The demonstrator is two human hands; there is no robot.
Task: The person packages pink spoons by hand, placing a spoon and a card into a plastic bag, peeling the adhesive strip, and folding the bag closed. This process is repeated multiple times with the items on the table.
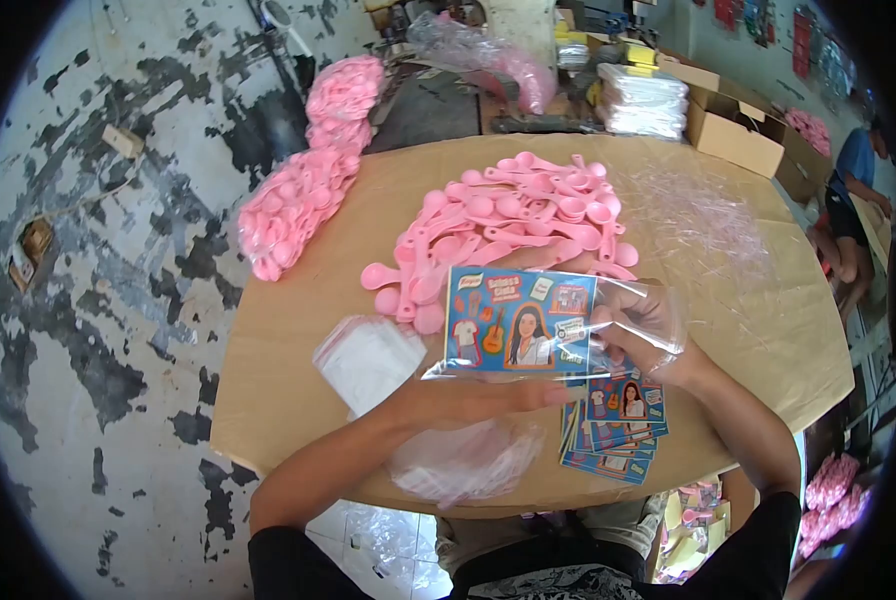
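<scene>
A blue printed card (pixel 518 320) sits inside a clear plastic bag in front of me. My right hand (pixel 638 325) is closed on the bag's right end, its fingers partly seen through the plastic. Along the bag's lower edge lies my left hand (pixel 498 397), its fingers stretched to the right and partly beneath the bag; its grip is hard to make out. Just beyond the bag is a heap of pink spoons (pixel 528 215). More blue cards (pixel 613 450) lie in an overlapping stack below my right hand. Clear bags (pixel 468 460) and a white stack of bags (pixel 368 362) lie nearer the left.
Bagged pink spoons (pixel 298 205) hang over the table's left edge. Thin plastic strips (pixel 708 225) are scattered at the right of the brown table (pixel 798 350). Behind stand packed plastic (pixel 643 100) and a cardboard box (pixel 733 135). Another person (pixel 853 190) sits at the far right.
</scene>
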